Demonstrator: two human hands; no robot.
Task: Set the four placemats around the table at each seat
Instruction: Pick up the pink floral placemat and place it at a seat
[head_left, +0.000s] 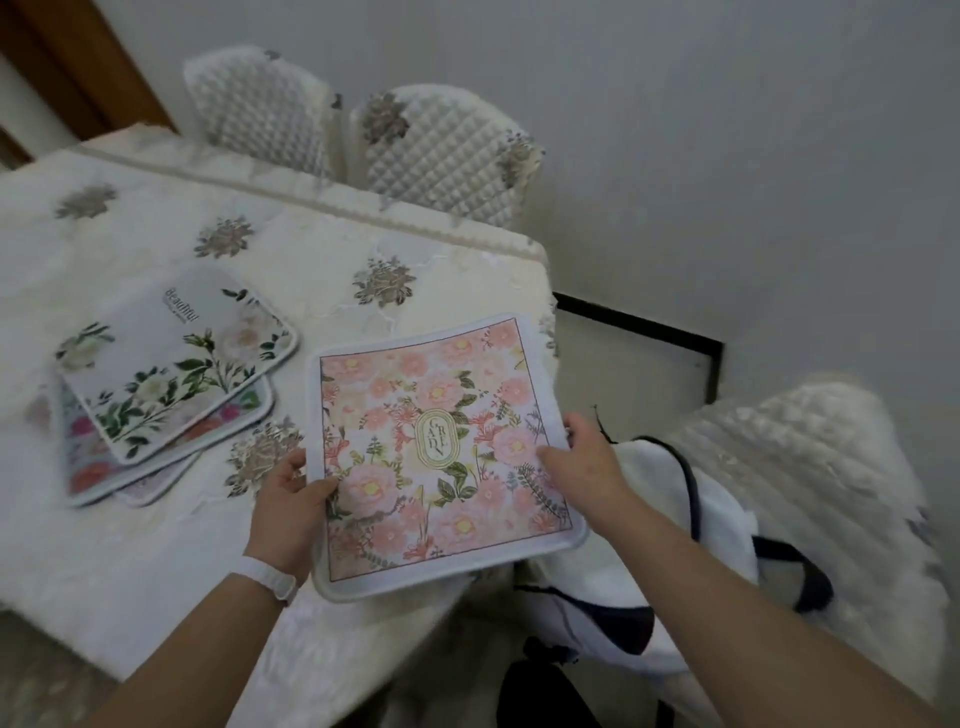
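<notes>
A pink floral placemat (431, 441) with "GARDEN" printed in its middle hangs over the table's near right corner. My left hand (288, 499) grips its left edge, thumb on top. My right hand (582, 457) grips its right edge. To the left, a stack of three placemats lies on the table. The top one (171, 358) is pale grey with white flowers and green leaves. Under it a mat with bright pink and orange flowers (104, 457) pokes out, and a third mat (145, 491) shows only a corner.
The table (363, 249) wears a cream cloth with grey-gold flowers. Two quilted white chairs (447, 150) stand at its far side. A third chair (810, 467) at the right holds a white bag with dark straps (665, 551). The wall is close behind.
</notes>
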